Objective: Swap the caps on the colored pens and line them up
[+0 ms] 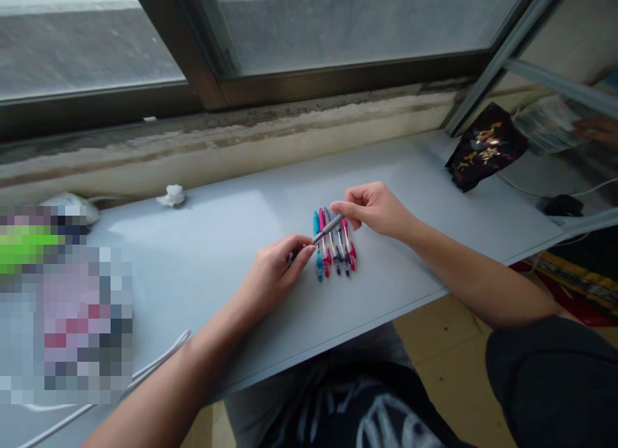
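Hands pinch a grey pen (327,230) by its two ends, left hand (274,274) and right hand (374,210) together, just above a row of coloured pens (334,250) lying side by side on the counter (203,242)

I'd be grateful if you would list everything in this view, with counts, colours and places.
slim plastic pens: about five, teal, pink and grey, side by side on the table
slender grey pen: one, grey, held between both hands above the row
pale grey table board: one, pale grey, beneath the window
crumpled paper tissue: one, white, at the table's back edge
black bag with gold print: one, black and gold, at the table's far right
dark-framed glass window: one, dark frame, behind the table
white cable: one, white, at the near left
another person's hand: one, upper right, beyond a glass pane
left hand: one, pinching the grey pen's lower end
right hand: one, pinching its upper end
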### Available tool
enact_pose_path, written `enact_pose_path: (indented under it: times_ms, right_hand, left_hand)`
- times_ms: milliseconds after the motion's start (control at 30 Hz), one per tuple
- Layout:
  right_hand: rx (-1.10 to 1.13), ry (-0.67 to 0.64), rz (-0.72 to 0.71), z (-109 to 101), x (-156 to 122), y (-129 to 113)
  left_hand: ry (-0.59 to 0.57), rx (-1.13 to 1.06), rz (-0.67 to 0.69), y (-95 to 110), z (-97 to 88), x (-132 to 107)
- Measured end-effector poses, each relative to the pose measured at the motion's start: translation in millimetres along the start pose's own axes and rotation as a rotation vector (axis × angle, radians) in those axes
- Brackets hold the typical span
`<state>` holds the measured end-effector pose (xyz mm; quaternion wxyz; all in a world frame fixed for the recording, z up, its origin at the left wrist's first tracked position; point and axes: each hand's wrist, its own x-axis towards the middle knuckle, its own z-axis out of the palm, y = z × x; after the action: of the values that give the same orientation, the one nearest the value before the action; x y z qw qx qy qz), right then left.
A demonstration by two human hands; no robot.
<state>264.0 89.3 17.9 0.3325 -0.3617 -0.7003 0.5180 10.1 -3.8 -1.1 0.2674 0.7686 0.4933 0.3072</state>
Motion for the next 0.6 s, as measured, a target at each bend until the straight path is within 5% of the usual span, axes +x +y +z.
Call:
enact_pose_path:
  times_ms: [267,600]
  right_hand:
    - [0.05,-0.201,-0.063,-8.9,-0.3,-3.0]
    - [-0.071,-0.227,-0.065,-15.6,-0.1,-6.5]
  left_hand:
    - [0.05,0.004,-0.056,-1.5,-0.6,0.2]
    - [0.061,0.002,-0.012,-3.1,-2.2,-0.7]
